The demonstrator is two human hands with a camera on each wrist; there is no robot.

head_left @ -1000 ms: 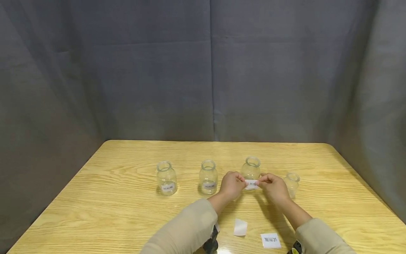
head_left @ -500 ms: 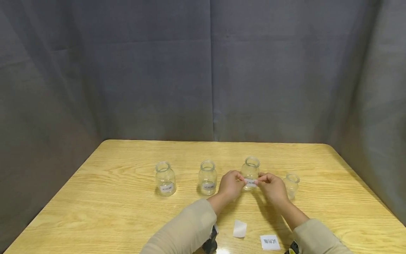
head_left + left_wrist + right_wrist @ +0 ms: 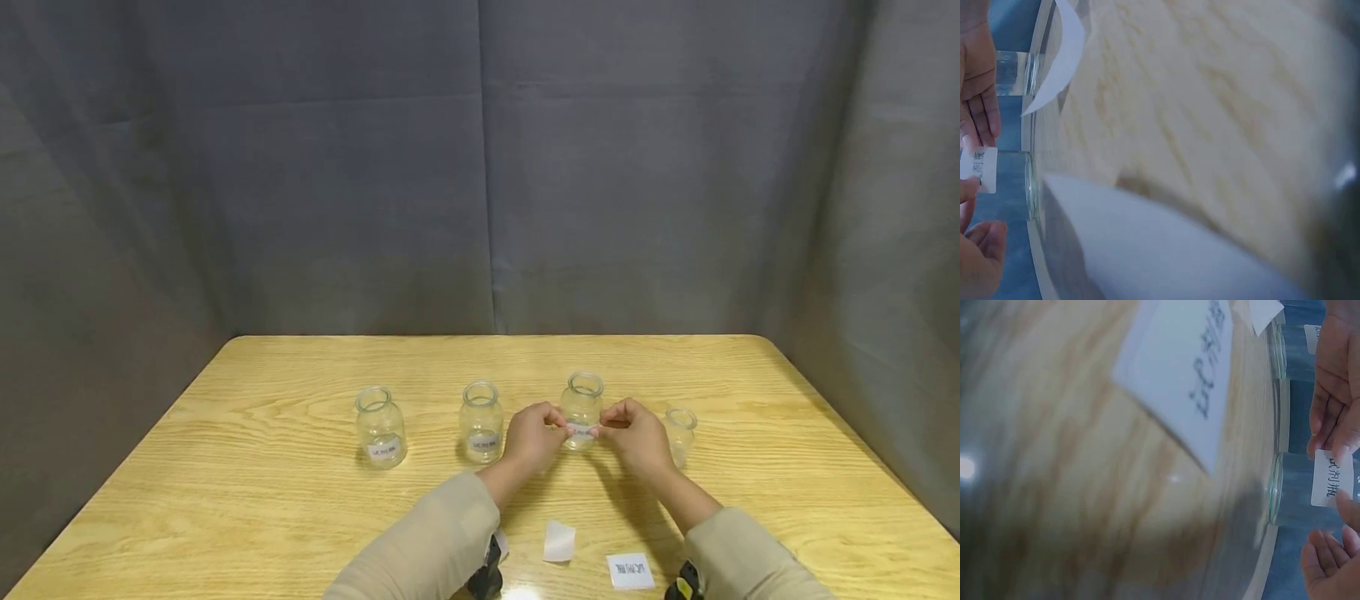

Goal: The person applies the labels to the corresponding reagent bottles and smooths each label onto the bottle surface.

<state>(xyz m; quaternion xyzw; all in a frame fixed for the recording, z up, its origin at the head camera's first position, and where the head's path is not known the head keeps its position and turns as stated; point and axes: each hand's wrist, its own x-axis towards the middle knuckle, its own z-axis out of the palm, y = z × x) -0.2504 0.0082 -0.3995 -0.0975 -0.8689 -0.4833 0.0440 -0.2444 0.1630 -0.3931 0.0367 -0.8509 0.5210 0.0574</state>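
Grey curtain (image 3: 337, 208) behind; before it, the wood-grained table (image 3: 285, 517) carries all the ware. Your left hand (image 3: 534, 437) and right hand (image 3: 641, 437) meet at the third jar from the left (image 3: 581, 407), each pinching one end of the label, thumb on its printed face. The jar stands upright, mouth up, between your hands, with no palm wrapped round it. To its left stand the first jar (image 3: 380, 421) and second jar (image 3: 481, 417), each labelled low on the wall; to its right, beyond your right hand, stands a fourth jar (image 3: 681, 429), whose front is too faint to tell whether it bears a label. Nearer you lie a blank slip (image 3: 558, 542) and a printed slip (image 3: 630, 571), well apart from the jars. The label (image 3: 581, 430) sits at the lower front of the third jar, its line of print roughly level; whether its middle already touches the glass cannot be told.

For a clean fit, match the height of the label on the second jar, and level both ends before pressing. Set the middle first, then smooth outward with both thumbs together, so that the curve traps no air. Press evenly: an unsupported jar may slide or turn. Release each end only once its edge lies flat.
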